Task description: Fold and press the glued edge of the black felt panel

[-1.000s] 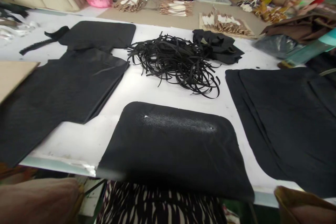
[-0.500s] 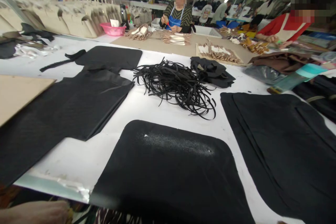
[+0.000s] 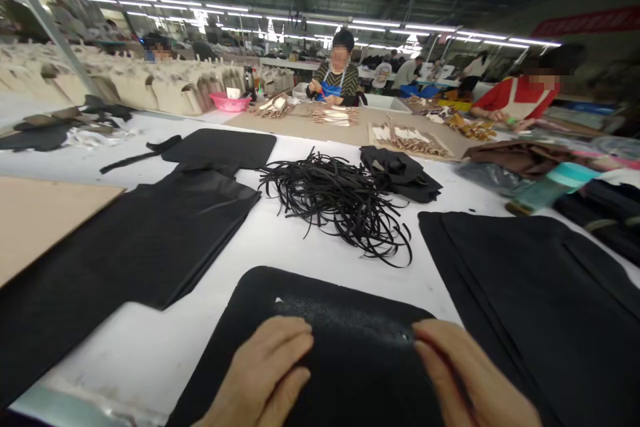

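Observation:
A black rounded fabric panel lies at the near edge of the white table, with a whitish glue streak along its top. My left hand rests flat on the panel's left half, fingers stretched out. On the panel's right half lies my right hand, also flat with its fingers together. Neither hand holds anything. A tangle of black straps sits just beyond the panel.
Stacks of black fabric pieces lie at left and right. A brown board is at far left, a folded black pile behind the straps. Across the table, people work among tan pieces and a pink basin.
Both my hands have come up from below the table edge and now lie on the black panel. The view has tilted upward, showing more of the hall.

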Action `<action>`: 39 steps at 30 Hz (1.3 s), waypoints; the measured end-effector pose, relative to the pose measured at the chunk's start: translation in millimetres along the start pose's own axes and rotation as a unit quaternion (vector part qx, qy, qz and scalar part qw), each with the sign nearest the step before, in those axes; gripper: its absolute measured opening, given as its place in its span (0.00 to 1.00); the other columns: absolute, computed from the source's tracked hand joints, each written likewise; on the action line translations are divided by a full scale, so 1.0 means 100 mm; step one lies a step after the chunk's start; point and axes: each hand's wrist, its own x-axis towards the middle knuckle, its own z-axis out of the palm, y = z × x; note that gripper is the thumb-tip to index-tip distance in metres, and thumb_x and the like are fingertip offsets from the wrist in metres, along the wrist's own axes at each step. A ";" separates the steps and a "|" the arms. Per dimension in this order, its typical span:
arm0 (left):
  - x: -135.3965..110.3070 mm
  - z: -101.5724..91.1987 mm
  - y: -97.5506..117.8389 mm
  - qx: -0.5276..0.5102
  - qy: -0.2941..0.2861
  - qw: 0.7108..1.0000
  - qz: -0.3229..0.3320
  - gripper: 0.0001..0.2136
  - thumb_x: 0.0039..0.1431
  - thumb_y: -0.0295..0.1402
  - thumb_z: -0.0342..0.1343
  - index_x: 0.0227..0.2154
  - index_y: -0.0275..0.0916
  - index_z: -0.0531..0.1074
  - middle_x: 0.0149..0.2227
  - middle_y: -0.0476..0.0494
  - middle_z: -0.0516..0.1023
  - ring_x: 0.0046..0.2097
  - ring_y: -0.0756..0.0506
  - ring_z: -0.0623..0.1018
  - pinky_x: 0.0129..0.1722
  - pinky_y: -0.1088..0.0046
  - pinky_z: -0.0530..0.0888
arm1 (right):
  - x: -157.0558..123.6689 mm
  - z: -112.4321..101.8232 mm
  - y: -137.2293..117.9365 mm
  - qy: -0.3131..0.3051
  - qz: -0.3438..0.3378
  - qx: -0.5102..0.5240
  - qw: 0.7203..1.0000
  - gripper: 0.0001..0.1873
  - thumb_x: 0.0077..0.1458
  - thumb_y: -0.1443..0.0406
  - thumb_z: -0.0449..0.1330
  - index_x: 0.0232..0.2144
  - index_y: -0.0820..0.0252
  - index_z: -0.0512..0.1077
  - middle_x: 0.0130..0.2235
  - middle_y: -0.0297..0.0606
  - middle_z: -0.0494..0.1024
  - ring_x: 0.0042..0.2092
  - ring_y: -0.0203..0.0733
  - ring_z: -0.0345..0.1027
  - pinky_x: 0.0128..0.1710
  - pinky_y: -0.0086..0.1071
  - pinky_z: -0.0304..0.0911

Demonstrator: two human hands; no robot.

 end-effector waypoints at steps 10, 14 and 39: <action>0.00 0.45 -0.13 0.023 -0.240 0.968 0.076 0.35 0.50 0.45 0.59 0.58 0.36 0.54 0.61 0.34 0.53 0.62 0.37 0.55 0.59 0.56 0.61 | -0.61 1.00 -0.10 -0.074 -0.262 -0.103 0.957 0.17 0.61 0.60 0.47 0.42 0.57 0.73 0.44 0.37 0.77 0.41 0.42 0.73 0.34 0.31 0.66; -0.15 0.42 -0.22 0.061 -0.225 0.972 -0.005 0.40 0.47 0.44 0.63 0.60 0.40 0.49 0.62 0.36 0.50 0.62 0.37 0.54 0.59 0.57 0.62 | -0.73 1.06 0.03 -0.064 -0.272 -0.101 0.955 0.18 0.61 0.58 0.47 0.43 0.57 0.73 0.44 0.37 0.77 0.41 0.41 0.72 0.35 0.31 0.65; -0.68 0.52 -0.85 0.348 0.042 0.936 0.023 0.33 0.51 0.59 0.47 0.42 0.31 0.73 0.48 0.29 0.73 0.47 0.35 0.73 0.45 0.58 0.69 | -1.11 0.65 0.65 -0.069 -0.130 -0.181 0.972 0.19 0.63 0.59 0.46 0.42 0.66 0.72 0.44 0.47 0.76 0.42 0.45 0.72 0.38 0.29 0.71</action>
